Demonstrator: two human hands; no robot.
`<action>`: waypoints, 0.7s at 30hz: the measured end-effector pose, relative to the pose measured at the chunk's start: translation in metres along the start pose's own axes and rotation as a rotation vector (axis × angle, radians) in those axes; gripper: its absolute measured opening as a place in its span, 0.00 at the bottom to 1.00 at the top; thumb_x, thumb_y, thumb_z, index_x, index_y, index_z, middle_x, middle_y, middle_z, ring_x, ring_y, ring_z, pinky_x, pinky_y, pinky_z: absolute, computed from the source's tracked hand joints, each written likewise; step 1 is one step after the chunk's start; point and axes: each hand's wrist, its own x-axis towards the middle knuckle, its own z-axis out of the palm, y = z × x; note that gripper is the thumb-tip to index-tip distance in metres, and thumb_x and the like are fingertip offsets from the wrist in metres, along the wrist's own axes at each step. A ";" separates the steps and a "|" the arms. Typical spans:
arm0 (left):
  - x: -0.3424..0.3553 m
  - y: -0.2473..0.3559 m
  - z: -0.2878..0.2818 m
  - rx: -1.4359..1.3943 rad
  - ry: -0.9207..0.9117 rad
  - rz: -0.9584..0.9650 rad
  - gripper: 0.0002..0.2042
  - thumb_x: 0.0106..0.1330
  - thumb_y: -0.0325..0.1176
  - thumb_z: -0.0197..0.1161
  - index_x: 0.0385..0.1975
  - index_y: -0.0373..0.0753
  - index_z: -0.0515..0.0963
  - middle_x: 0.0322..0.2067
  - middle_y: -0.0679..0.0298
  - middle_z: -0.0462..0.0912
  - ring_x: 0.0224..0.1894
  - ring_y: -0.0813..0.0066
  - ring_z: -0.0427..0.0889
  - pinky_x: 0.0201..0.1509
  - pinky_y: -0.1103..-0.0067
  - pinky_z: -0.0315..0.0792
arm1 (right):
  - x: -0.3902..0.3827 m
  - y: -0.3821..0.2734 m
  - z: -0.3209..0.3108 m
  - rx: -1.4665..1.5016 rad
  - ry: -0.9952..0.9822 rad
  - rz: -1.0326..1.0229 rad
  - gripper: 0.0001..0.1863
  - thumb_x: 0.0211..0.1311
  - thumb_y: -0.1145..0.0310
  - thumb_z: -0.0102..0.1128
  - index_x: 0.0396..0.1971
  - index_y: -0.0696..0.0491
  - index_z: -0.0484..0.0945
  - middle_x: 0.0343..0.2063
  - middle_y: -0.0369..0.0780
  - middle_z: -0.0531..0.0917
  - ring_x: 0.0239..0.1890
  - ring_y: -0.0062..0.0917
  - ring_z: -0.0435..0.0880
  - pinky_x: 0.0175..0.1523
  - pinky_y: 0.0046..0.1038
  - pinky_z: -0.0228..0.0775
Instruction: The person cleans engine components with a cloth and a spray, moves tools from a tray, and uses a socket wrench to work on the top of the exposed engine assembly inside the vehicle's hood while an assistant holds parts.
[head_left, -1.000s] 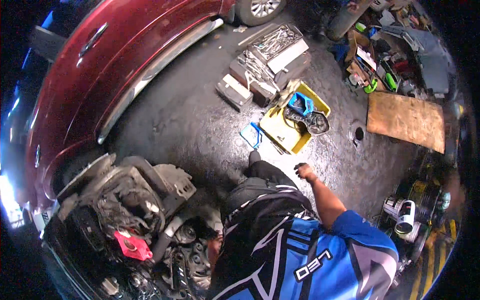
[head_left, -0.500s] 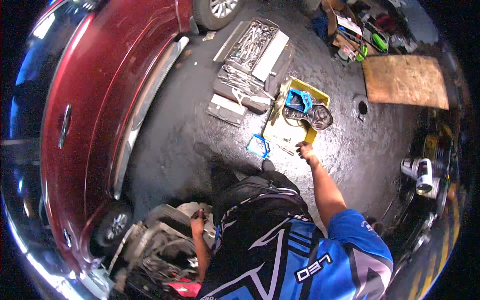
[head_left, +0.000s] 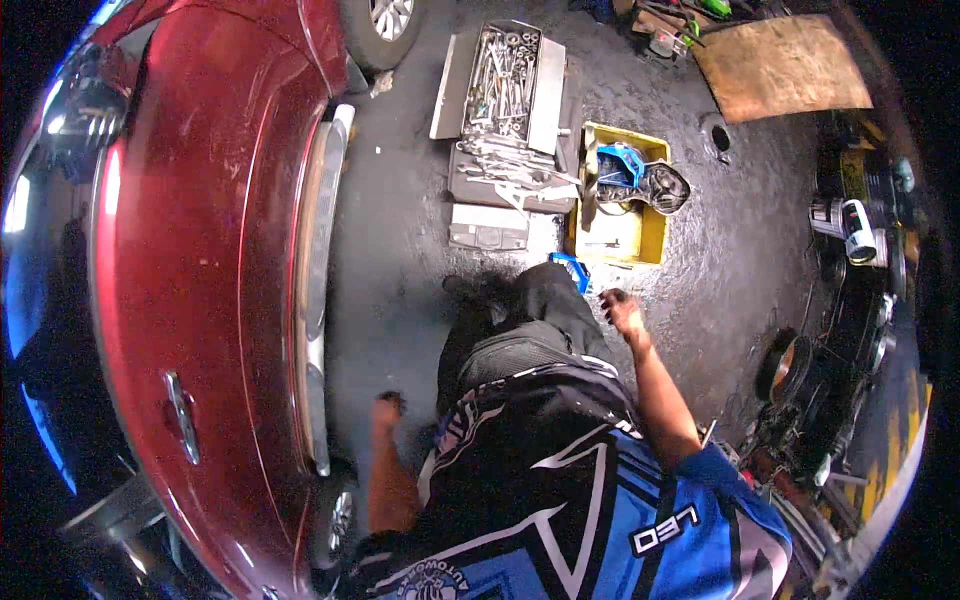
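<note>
My right hand (head_left: pixel 624 312) hovers over the floor just in front of a yellow tray (head_left: pixel 652 248). Its darkened fingers are loosely bent and apart, with nothing visible in them. In the tray lie a blue frame-shaped part (head_left: pixel 622 165) and a dark rounded part (head_left: pixel 667 188). Another blue part (head_left: pixel 570 272) rests on the floor by my knee, partly covered by my leg. My left hand (head_left: pixel 388 408) hangs low beside my left leg, near the red car; blur hides how its fingers are set.
Left of the tray stands an open toolbox (head_left: pixel 508 80) full of wrenches, more tools spread before it. The red car (head_left: pixel 215 250) lines the left side. A wooden board (head_left: pixel 785 65) lies far right. A white-and-black can (head_left: pixel 857 232) and dark round parts (head_left: pixel 785 365) are at right.
My right hand has drawn back from the tray's near corner. My left hand has moved off the grey parts pile at lower left, and my whole view has turned.
</note>
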 end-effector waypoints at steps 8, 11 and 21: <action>0.174 0.015 -0.260 -0.882 0.531 -0.389 0.20 0.68 0.46 0.59 0.41 0.31 0.78 0.25 0.62 0.82 0.23 0.77 0.77 0.24 0.78 0.70 | 0.002 -0.001 0.028 0.352 -0.013 0.248 0.15 0.69 0.57 0.52 0.37 0.52 0.80 0.24 0.39 0.83 0.17 0.20 0.76 0.20 0.23 0.65; 0.266 0.090 -0.316 -0.998 0.380 -0.251 0.17 0.67 0.42 0.62 0.43 0.32 0.78 0.25 0.65 0.81 0.22 0.83 0.74 0.22 0.85 0.65 | 0.009 0.013 0.024 0.586 0.044 0.263 0.16 0.67 0.54 0.53 0.37 0.52 0.80 0.23 0.36 0.81 0.18 0.18 0.73 0.23 0.23 0.65; 0.610 0.250 -0.314 0.089 0.226 0.202 0.15 0.61 0.42 0.60 0.31 0.33 0.83 0.30 0.42 0.82 0.36 0.43 0.83 0.42 0.59 0.77 | -0.115 -0.064 0.106 0.224 0.489 0.328 0.25 0.68 0.50 0.50 0.46 0.59 0.77 0.44 0.43 0.78 0.47 0.31 0.73 0.55 0.30 0.63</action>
